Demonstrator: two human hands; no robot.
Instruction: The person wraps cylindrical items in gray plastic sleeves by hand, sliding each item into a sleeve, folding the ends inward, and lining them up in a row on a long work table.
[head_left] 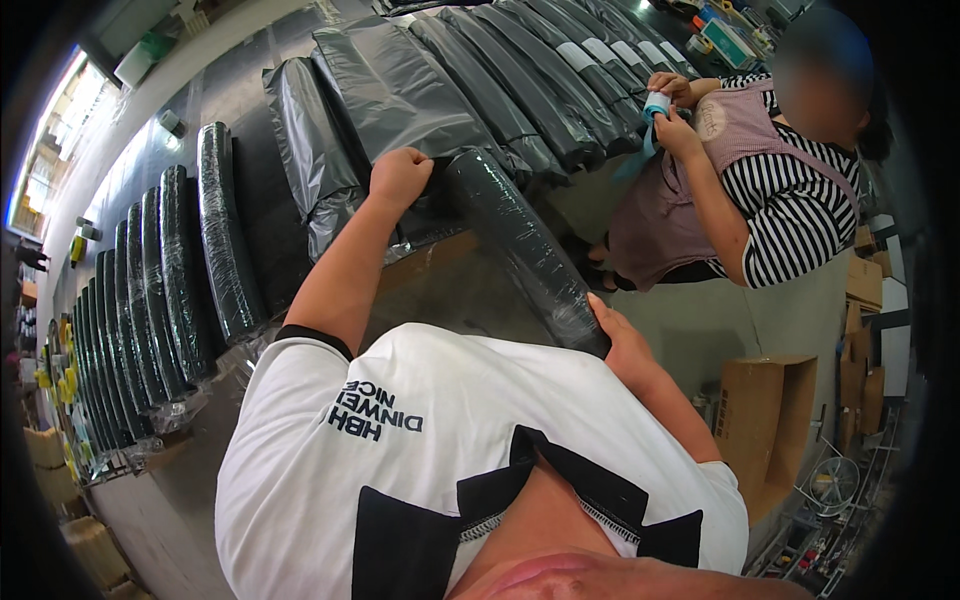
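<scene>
A black roll [520, 245] wrapped in clear film slants from the table's near edge toward my body. My right hand [622, 345] is closed around its near end, with the fingertips on the film. The roll's far end meets the near edge of a wide grey plastic bag [395, 85] lying flat on the table. My left hand [402, 178] is closed in a fist at that near edge and pinches the bag's plastic. How far the roll's end reaches into the bag, I cannot tell.
Several wrapped black rolls [172, 270] lie in a row on the left. More bagged rolls [530, 85] line the table to the right. Close by stands a co-worker [770, 180] holding a roll of labels [656, 103]. A cardboard box [762, 430] sits on the floor at right.
</scene>
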